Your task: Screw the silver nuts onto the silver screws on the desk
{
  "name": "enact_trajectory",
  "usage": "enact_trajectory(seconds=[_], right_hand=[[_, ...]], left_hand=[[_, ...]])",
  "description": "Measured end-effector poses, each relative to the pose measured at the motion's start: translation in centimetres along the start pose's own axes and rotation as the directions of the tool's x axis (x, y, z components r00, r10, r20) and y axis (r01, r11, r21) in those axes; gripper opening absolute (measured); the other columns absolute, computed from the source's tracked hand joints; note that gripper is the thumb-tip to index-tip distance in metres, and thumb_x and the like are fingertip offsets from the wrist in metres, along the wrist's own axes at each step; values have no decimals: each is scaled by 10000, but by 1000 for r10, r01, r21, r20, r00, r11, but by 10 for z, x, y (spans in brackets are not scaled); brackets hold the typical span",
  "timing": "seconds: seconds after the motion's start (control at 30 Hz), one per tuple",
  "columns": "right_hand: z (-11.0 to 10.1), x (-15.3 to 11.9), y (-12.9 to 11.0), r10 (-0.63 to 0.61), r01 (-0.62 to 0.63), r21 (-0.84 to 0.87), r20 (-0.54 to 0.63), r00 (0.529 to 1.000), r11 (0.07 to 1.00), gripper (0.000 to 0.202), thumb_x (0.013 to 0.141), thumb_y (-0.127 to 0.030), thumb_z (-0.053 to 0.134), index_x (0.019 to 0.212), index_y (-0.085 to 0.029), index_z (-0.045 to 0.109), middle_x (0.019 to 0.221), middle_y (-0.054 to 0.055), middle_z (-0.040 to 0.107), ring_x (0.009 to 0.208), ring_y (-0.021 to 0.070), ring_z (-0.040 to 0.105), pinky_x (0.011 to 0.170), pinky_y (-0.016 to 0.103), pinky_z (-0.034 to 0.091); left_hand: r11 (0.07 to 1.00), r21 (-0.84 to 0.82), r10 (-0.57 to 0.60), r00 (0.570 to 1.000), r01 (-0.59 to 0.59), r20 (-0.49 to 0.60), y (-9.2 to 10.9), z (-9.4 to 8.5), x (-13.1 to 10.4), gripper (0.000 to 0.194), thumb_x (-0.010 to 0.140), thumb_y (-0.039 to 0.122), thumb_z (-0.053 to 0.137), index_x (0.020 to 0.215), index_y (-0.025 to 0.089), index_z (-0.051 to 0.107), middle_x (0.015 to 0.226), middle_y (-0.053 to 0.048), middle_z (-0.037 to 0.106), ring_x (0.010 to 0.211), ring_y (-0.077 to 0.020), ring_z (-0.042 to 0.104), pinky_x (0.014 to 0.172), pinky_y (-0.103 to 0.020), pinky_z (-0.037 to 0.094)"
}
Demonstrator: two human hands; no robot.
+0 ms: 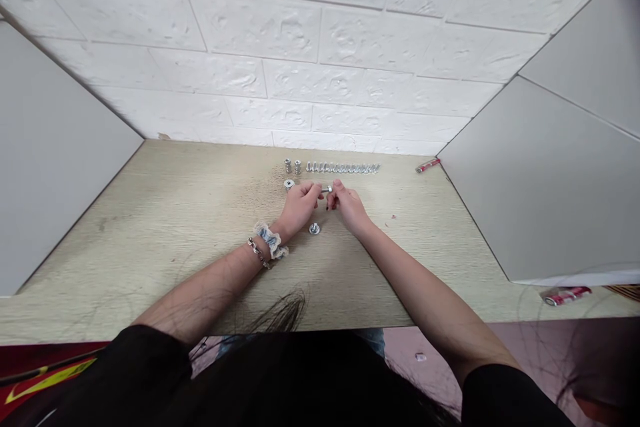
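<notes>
In the head view, a silver bolt (325, 190) lies sideways between my two hands above the wooden table. My left hand (300, 205) is closed and pinches its shank end. The fingers of my right hand (350, 209) close at the other end, around the wider head or nut; which one it is I cannot tell. Beside my left fingers stands a metal piece with a wide washer (289, 184). Below the hands sits a small bolt with a washer (314, 229). Behind them runs a row of small silver bolts (343, 167), standing upright.
Two thicker metal fasteners (298, 167) stand left of the row. A red battery-like cylinder (428, 165) lies at the right panel (540, 173), and another red cylinder (567, 296) near the front right edge. A white brick-patterned wall (290, 80) closes the back; a grey panel (55, 153) stands left.
</notes>
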State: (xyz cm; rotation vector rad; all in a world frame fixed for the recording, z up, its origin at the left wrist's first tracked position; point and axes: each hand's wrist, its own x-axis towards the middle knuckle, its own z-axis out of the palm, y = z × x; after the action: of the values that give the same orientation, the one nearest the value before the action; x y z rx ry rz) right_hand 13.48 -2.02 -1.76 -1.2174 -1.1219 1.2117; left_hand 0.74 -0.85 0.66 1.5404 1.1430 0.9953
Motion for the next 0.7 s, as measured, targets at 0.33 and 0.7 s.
enact_trajectory(seconds=[0.33, 0.7], right_hand=[[0, -5, -4, -85, 84, -137, -3, 996, 987, 476, 721, -645, 490, 574, -193, 476, 488, -36, 461, 512, 101, 431, 568, 255, 347], [4, -4, 1, -128, 121, -146, -34, 991, 982, 342, 699, -495, 573, 850, -194, 510, 742, -28, 524, 578, 84, 485, 586, 253, 412]], left_hand=[[996, -10, -87, 996, 87, 33, -3, -2, 3, 303, 740, 346, 450, 501, 163, 485, 434, 33, 419, 443, -87, 381, 483, -238, 293], [965, -215, -154, 988, 151, 0, -6, -1, 7, 288, 700, 345, 489, 491, 158, 424, 475, 33, 429, 433, -59, 362, 455, -209, 309]])
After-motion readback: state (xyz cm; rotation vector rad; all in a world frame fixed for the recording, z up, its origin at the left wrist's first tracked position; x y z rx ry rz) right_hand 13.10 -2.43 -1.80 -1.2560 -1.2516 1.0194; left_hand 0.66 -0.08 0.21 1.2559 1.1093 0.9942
